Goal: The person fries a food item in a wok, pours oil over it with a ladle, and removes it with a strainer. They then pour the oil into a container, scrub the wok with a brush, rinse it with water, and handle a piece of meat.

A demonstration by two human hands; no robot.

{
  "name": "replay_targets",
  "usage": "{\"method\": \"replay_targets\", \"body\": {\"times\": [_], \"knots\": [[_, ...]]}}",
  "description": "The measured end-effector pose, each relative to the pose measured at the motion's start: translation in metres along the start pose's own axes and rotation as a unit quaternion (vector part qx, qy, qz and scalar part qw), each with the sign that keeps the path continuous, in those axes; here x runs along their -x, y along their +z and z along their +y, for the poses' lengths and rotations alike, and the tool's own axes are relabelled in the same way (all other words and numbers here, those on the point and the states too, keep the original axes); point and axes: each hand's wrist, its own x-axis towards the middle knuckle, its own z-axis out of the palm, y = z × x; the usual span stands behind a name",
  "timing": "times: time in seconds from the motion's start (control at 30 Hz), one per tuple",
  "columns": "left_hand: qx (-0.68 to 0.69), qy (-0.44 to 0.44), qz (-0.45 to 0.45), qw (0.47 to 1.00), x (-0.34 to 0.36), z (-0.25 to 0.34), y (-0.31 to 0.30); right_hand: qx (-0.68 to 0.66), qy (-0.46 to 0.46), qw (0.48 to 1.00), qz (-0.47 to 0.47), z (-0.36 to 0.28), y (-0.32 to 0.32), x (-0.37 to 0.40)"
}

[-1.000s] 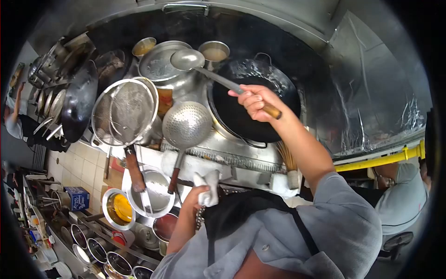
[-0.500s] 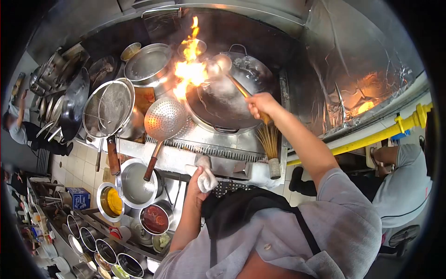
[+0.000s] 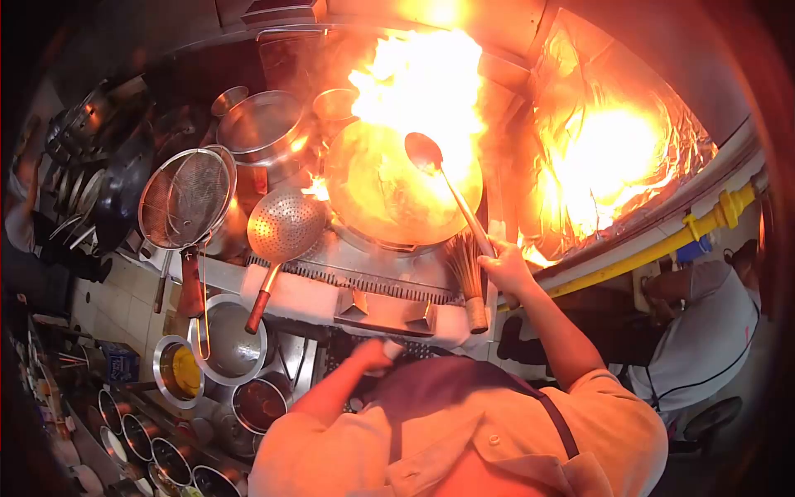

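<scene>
A large wok (image 3: pixel 373 199) sits on the stove, with a tall bright flame (image 3: pixel 422 83) over its back and right part. My right hand (image 3: pixel 507 267) is closed round the handle of a ladle (image 3: pixel 424 151), whose bowl is above the wok in front of the flame. Just left of that hand stands a bamboo brush (image 3: pixel 472 290). Near the stove's front edge, close to my apron, my left hand (image 3: pixel 373 356) is closed on a white cloth (image 3: pixel 392 349), only partly visible. A perforated skimmer (image 3: pixel 286 224) lies left of the wok.
Wire strainers (image 3: pixel 186 199) and a metal pot (image 3: pixel 261 124) are to the left. Below them are a steel bowl (image 3: pixel 228 340), a bowl of yellow liquid (image 3: pixel 186 370) and a dark red one (image 3: pixel 259 404). A yellow pipe (image 3: pixel 662 246) runs right, near another person (image 3: pixel 700 331).
The flame has grown much larger and spread over the wok. My right hand and the ladle have moved right and nearer. My left hand has moved down and right with the cloth.
</scene>
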Motion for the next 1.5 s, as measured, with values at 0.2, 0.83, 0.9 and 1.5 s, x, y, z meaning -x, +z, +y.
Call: {"method": "replay_targets", "body": {"times": [0.2,0.83,0.9,1.5], "knots": [[-0.006,0.24,0.039,0.97,-0.139,-0.043,0.201,-0.046,0.07,0.996,-0.02,-0.006,-0.001,0.004],[0.753,-0.041,0.092,0.651,0.025,0.063,-0.111,-0.274,0.12,0.954,0.017,0.006,-0.03,0.062],[0.74,-0.123,0.058,0.658,0.018,0.118,-0.155,-0.28,0.108,0.953,0.029,0.006,-0.026,0.064],[0.238,-0.085,0.479,0.841,0.033,0.113,-0.2,-0.031,-0.031,0.996,0.083,0.038,-0.046,0.068]]}}
